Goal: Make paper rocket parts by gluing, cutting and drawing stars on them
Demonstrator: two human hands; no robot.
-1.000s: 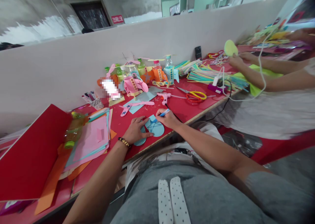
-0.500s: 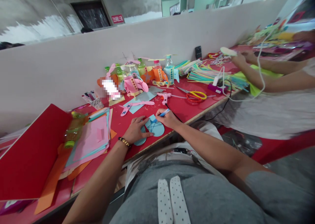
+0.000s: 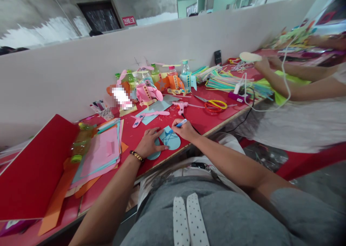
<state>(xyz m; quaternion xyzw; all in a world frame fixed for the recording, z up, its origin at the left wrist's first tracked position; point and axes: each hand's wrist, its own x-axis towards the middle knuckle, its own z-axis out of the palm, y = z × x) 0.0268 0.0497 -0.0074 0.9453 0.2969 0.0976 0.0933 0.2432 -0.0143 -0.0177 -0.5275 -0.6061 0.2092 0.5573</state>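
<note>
My right hand (image 3: 187, 130) is closed around a blue marker (image 3: 180, 123), its tip low over a light blue paper cutout (image 3: 173, 142). Dark star lines are drawn on that cutout. With fingers spread, my left hand (image 3: 149, 142) presses on the cutout's left side. Partly under this hand lies a second light blue piece (image 3: 154, 154), near the table's front edge. Just beyond the hands are a pink propeller shape with dark stars (image 3: 139, 119) and a pink glue gun (image 3: 181, 107).
Scissors (image 3: 213, 104) lie to the right, near a purple power strip (image 3: 239, 96). Decorated bottles (image 3: 173, 80) line the back wall. Stacked coloured paper (image 3: 101, 152), a tipped bottle (image 3: 80, 143) and a red board (image 3: 38, 170) occupy the left. A co-worker's hands (image 3: 266, 64) hold a pale oval piece.
My right hand and the marker have shifted very slightly to the right. My left hand stays in place. At right, the co-worker's pale oval piece has moved a little left.
</note>
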